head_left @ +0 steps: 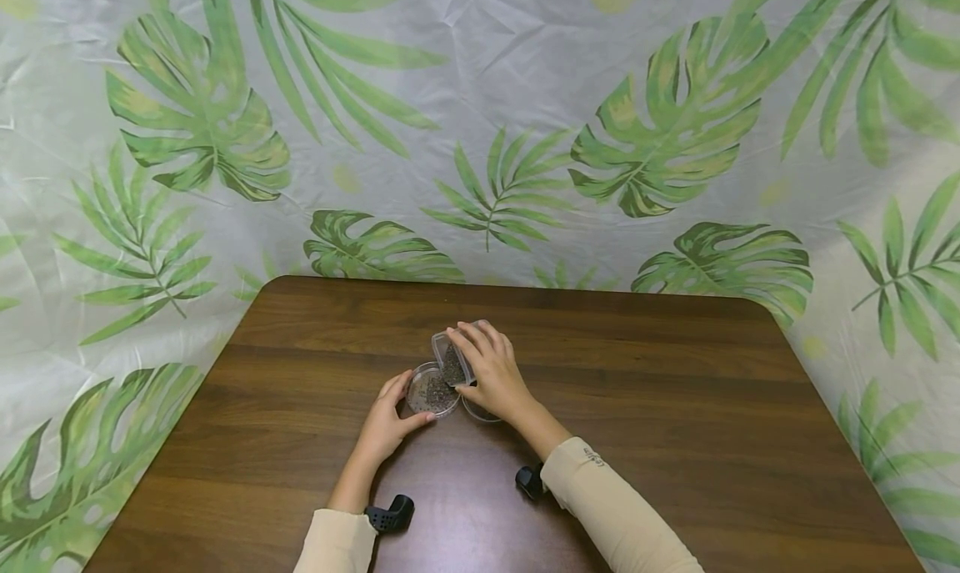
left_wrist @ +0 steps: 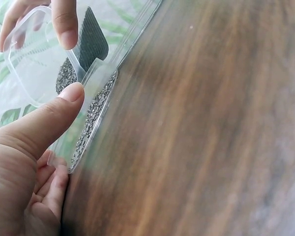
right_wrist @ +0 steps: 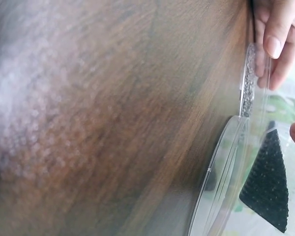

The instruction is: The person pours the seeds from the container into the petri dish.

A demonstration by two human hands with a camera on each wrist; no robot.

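Observation:
My left hand (head_left: 386,423) grips a round clear petri dish (head_left: 416,398) from its left side, thumb at the near edge and fingers at the far side. Dark granules (head_left: 439,392) lie in the dish, and the left wrist view shows them as a thin layer. Above the dish's right edge, my right hand (head_left: 495,377) holds a small clear plastic container (head_left: 440,345), tilted toward the dish. More dark granules (left_wrist: 66,76) are heaped in the container's lower end. Its lower corner is at the dish rim; whether they touch, I cannot tell.
A second round clear dish or lid (head_left: 482,413) lies just right of the first, partly hidden under my right hand. Everything stands on a dark wood-grain table (head_left: 637,389). A leaf-patterned cloth (head_left: 517,81) hangs behind it. Black wrist devices (head_left: 392,515) sit at both cuffs.

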